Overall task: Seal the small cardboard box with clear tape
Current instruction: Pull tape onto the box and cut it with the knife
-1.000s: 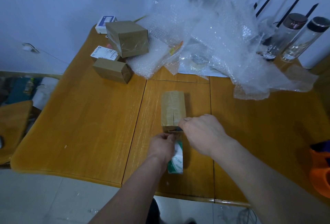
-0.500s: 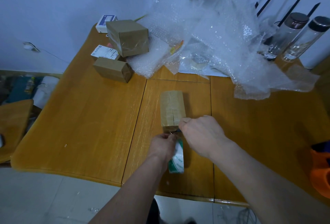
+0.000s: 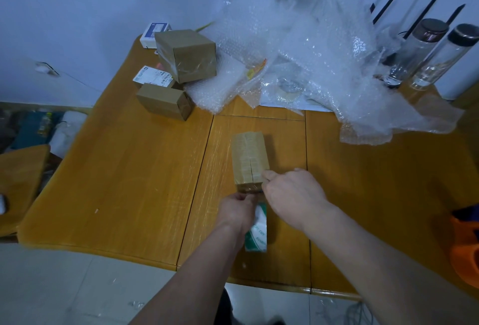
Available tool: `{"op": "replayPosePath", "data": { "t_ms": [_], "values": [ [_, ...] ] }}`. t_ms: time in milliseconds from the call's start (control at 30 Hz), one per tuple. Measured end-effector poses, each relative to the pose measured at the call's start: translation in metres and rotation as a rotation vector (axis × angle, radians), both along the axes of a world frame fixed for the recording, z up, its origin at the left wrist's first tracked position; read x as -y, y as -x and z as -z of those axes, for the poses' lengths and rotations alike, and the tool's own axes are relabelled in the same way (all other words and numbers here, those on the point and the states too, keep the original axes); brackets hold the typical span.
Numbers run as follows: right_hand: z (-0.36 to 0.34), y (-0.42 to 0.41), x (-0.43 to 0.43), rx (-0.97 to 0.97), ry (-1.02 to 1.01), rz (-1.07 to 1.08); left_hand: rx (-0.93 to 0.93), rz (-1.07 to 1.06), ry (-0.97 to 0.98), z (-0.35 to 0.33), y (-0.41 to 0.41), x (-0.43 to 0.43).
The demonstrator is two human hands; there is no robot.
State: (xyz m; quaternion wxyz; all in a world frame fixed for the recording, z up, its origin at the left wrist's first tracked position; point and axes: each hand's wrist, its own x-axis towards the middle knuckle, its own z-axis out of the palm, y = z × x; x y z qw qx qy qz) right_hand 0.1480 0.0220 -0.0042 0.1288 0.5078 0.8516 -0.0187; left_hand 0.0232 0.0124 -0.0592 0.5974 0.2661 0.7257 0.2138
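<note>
Left hand (image 3: 237,209) is gripping the tape roll (image 3: 256,231) at the counter (image 3: 116,195) centre, right hand (image 3: 293,196) is pinching near the box (image 3: 249,160) end; top strip looking laid, tape seemingly uncut, remaining sides likely unsealed.

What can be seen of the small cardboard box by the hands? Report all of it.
The small cardboard box is a brown oblong lying on the wooden table, long axis running away from the person. Its top shows the flap seam and a glossy layer of clear tape. The right hand touches its near right corner; the left hand holds a tape roll just below its near end.
</note>
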Motion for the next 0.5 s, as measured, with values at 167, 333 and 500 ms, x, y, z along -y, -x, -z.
{"op": "replayPosePath", "data": {
  "t_ms": [167, 333, 500],
  "values": [
    [-0.005, 0.001, -0.003, 0.051, 0.034, -0.014, -0.023, 0.016, -0.009, -0.001, 0.0, -0.001],
    [-0.01, 0.002, -0.006, 0.105, 0.073, -0.036, -0.03, 0.033, -0.008, -0.003, 0.001, 0.0],
    [-0.019, 0.004, -0.009, 0.143, 0.104, -0.04, -0.032, 0.044, -0.005, -0.006, 0.002, -0.001]
  ]
}}
